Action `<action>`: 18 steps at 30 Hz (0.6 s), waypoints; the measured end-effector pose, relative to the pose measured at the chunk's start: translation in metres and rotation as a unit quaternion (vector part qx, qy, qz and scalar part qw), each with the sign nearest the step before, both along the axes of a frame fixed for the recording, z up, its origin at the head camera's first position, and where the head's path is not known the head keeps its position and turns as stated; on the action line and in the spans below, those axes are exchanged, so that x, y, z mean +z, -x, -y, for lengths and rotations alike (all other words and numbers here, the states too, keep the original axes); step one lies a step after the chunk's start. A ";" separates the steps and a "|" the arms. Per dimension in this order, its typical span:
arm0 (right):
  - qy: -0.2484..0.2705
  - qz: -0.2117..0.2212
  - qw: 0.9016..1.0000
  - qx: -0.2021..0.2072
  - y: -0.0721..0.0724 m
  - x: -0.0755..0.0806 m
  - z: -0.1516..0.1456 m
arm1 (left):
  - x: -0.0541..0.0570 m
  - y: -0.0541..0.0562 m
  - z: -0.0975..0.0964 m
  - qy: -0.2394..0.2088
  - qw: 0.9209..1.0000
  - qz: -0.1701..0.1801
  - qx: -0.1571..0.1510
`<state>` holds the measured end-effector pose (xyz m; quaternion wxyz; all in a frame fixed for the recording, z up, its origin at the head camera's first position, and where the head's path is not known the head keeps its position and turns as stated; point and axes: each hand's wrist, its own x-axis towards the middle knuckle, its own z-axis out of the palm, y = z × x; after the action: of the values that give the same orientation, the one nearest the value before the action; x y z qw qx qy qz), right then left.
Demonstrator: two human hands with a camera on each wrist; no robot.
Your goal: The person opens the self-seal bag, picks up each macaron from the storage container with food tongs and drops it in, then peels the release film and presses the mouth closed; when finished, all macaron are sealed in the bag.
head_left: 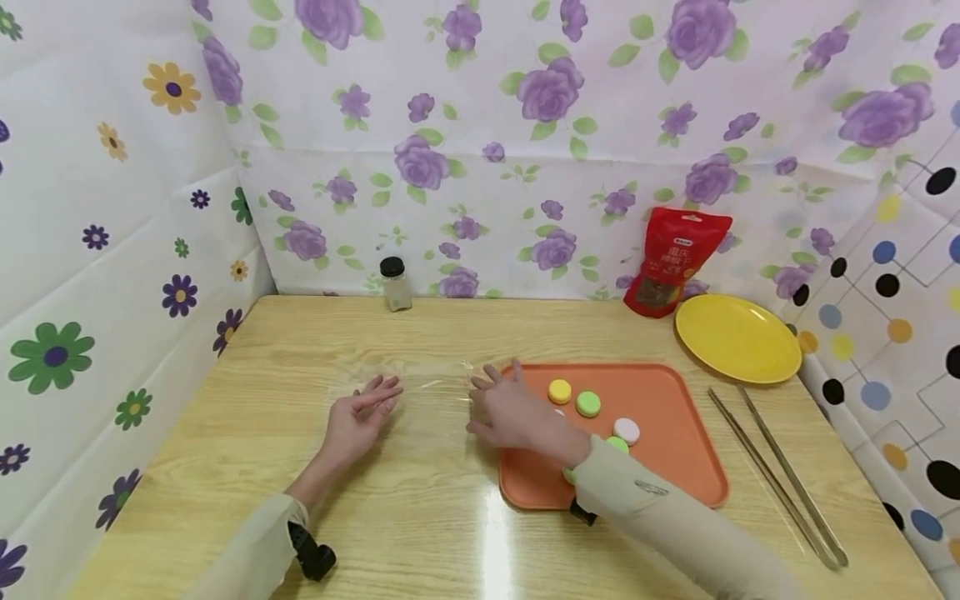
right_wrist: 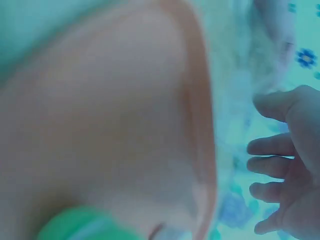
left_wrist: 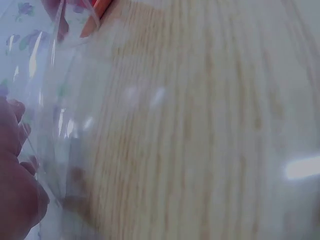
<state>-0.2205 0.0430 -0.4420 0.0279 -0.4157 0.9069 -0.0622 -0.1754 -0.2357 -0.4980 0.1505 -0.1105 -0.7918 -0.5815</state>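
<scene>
Wood-grained table (head_left: 390, 525), bearing at right an orange tray (head_left: 678, 446) crossed by the right arm (head_left: 660, 504). Left of the tray lies a clear plastic piece (head_left: 432, 396), film or container uncertain, apparently longest from side to side, between the left hand (head_left: 360, 423) and the right hand (head_left: 513, 410), neither clearly nearer. Right fingers straight and spread, left loosely extended; no hold is evident, contact cannot be told. On the tray: small coloured discs (head_left: 588, 404).
</scene>
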 end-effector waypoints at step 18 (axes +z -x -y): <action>0.103 -0.016 0.906 -0.410 -0.057 -0.001 -0.316 | -0.003 0.000 -0.003 -0.020 1.000 0.019 -0.009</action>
<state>-0.1634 0.3591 -0.4433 -0.0576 -0.0086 0.9863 -0.1543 -0.1755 -0.2330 -0.5013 0.1319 -0.1033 -0.7818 -0.6005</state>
